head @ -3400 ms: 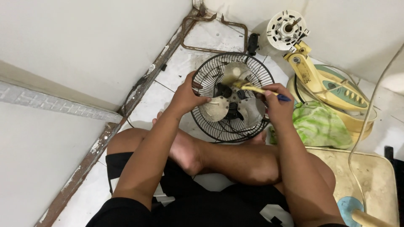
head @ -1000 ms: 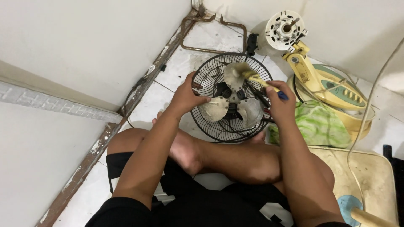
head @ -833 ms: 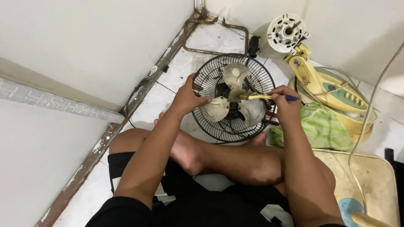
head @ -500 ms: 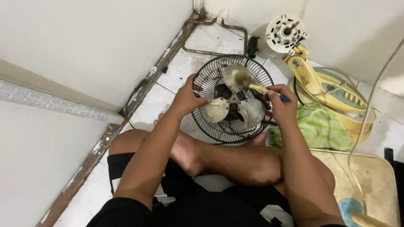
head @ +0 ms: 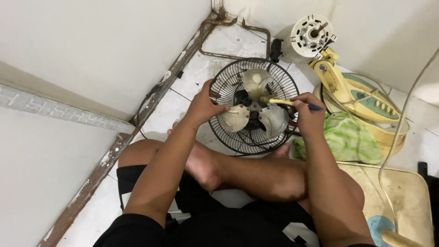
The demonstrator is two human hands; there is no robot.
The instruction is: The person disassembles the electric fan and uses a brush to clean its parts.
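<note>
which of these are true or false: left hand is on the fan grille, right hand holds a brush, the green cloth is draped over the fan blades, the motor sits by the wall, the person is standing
1. The left hand is on the fan grille. True.
2. The right hand holds a brush. True; its tip is at the hub between the fan blades.
3. The green cloth is draped over the fan blades. False: it lies on the floor to the right of the grille, beside the yellow fan base.
4. The motor sits by the wall. True.
5. The person is standing. False: they sit cross-legged on the floor.
</note>
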